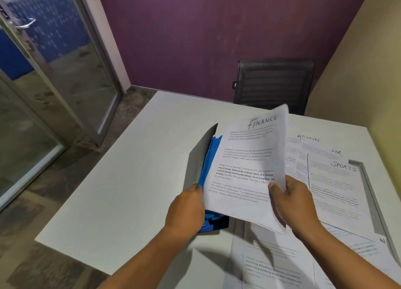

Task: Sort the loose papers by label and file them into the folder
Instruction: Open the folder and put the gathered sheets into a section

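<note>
My right hand (291, 204) pinches the lower right edge of a white sheet headed FINANCE (247, 165), held up tilted above the table. My left hand (186, 208) grips the grey folder (198, 156) at its near edge; its cover stands raised, and blue dividers (209, 158) show inside, partly hidden by the sheet. To the right, overlapping sheets headed ADMIN (308, 139), HR (336, 153) and SPORTS (338, 184) lie flat on the table.
The white table (130, 180) has its left edge beside a glass door (65, 82). A black mesh chair (273, 84) stands at the far side against a purple wall. More printed papers (271, 265) lie near the front edge. A cream wall borders the right.
</note>
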{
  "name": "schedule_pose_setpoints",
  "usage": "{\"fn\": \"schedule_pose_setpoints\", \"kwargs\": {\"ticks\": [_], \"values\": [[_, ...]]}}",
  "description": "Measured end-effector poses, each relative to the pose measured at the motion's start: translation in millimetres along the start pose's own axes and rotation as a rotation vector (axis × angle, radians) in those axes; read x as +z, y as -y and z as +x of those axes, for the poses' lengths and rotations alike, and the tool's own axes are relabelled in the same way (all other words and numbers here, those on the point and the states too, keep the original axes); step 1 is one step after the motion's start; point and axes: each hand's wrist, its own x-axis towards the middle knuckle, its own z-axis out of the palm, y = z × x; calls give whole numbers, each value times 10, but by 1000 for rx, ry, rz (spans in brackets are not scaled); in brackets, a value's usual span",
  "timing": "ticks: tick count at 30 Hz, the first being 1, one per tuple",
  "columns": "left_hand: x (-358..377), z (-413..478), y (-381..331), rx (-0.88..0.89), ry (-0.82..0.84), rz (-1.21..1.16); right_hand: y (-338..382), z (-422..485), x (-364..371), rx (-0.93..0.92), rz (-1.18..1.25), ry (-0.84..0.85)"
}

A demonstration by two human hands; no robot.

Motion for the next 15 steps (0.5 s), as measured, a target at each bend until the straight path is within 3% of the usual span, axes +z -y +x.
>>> {"fn": "schedule_pose_setpoints", "kwargs": {"ticks": [7,15], "values": [[42,-44,-141,-34,39,-2,377,13,-28,-232,-330,-31],[50,-85,-316,-19,38,-12,417,81,132,-99,-295,190]]}}
